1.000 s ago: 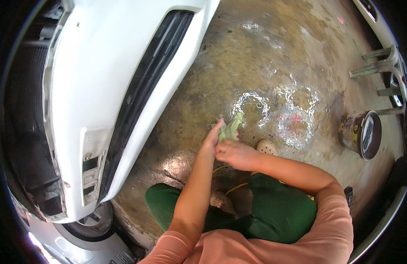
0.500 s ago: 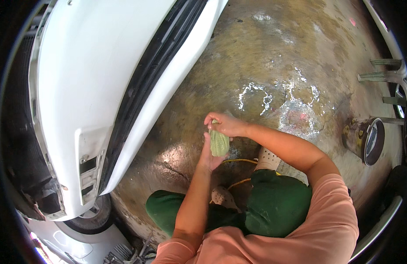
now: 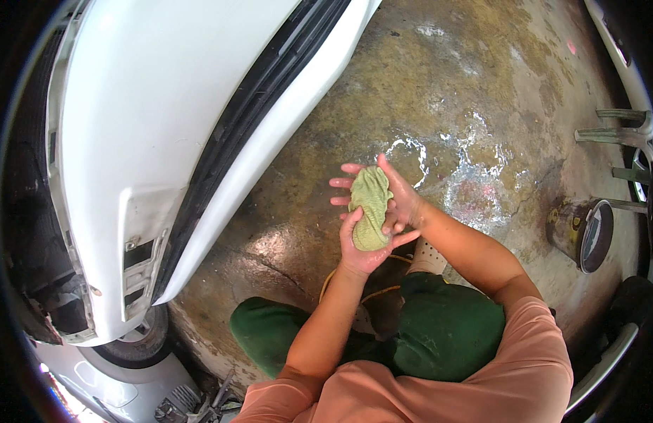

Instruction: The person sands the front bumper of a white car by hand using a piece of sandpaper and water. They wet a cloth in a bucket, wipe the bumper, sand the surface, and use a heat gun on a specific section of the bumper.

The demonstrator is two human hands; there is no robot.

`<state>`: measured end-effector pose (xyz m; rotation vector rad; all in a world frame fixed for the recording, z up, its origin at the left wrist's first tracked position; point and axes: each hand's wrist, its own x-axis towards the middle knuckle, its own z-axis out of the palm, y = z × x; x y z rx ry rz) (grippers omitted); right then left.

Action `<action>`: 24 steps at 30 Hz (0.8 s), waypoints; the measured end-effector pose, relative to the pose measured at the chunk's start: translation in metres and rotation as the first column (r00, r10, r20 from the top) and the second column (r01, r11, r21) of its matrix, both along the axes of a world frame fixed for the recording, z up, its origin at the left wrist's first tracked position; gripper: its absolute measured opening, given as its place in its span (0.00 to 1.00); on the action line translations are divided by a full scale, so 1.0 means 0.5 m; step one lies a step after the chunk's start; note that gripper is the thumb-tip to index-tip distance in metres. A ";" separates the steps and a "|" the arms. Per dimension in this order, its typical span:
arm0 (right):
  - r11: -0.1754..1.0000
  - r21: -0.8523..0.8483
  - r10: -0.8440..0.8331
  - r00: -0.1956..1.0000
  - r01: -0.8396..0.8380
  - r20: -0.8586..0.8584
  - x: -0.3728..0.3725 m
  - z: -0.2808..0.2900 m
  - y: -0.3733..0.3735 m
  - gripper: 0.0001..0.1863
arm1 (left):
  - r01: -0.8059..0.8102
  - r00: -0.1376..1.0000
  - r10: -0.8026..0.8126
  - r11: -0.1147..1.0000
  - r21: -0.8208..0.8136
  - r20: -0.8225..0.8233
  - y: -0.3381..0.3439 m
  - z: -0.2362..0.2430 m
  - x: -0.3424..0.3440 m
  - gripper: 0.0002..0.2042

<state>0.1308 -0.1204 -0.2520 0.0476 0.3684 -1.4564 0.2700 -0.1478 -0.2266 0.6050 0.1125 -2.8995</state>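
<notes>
A pale green, folded, damp-looking cloth (image 3: 371, 211) lies bunched between my two hands, above the floor. My left hand (image 3: 365, 255) holds its lower end from below, thumb against the near left side of the cloth. Behind the upper part, my right hand (image 3: 405, 201) supports the cloth with its palm turned to me. The right fingers stretch out past its left side, and the thumb points up. Both hands look wet. Some of the left fingers are hidden by the cloth and the other hand.
To the left stands a large white car bumper (image 3: 143, 106) with a black grille strip. White suds or paint marks (image 3: 474, 190) spot the concrete floor. A stained bucket (image 3: 573, 229) lies tilted at right, near a plastic chair (image 3: 619, 135). A yellow hose (image 3: 325, 285) runs by my feet.
The cloth, earlier squeezed upright under my right hand, is now turned and spread across both palms. My right hand has opened out behind it; the left has moved slightly right.
</notes>
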 end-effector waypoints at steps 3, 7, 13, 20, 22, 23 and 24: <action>0.994 -0.098 0.024 0.987 -0.040 -0.158 -0.032 -0.008 -0.006 0.25 | 0.099 0.978 -0.088 0.994 0.054 -0.187 -0.017 -0.025 0.017 0.30; 0.935 0.279 0.344 0.736 -0.217 -0.582 -0.059 -0.034 -0.038 0.16 | 0.304 0.950 -0.293 0.946 -0.112 0.105 -0.046 -0.069 0.034 0.26; 0.929 0.362 0.365 0.380 -0.082 -0.850 -0.008 -0.139 -0.076 0.13 | 0.716 0.644 -0.345 0.584 -0.381 0.683 -0.067 -0.140 0.016 0.23; 0.834 0.547 0.509 0.281 0.072 -0.814 0.057 -0.201 -0.074 0.13 | 0.938 0.331 0.202 0.033 -0.344 0.922 -0.031 -0.180 -0.002 0.26; 0.824 0.538 0.499 0.223 0.177 -0.838 0.077 -0.207 -0.063 0.17 | 0.941 0.329 0.310 -0.028 -0.337 0.892 -0.010 -0.193 0.008 0.28; 0.817 0.529 0.495 0.194 0.228 -0.847 0.087 -0.210 -0.058 0.19 | 0.953 0.295 0.334 -0.033 -0.301 0.895 0.000 -0.199 0.015 0.29; 0.793 0.545 0.516 0.177 0.272 -0.838 0.092 -0.214 -0.049 0.22 | 0.962 0.266 0.351 -0.044 -0.268 0.898 0.009 -0.189 0.010 0.30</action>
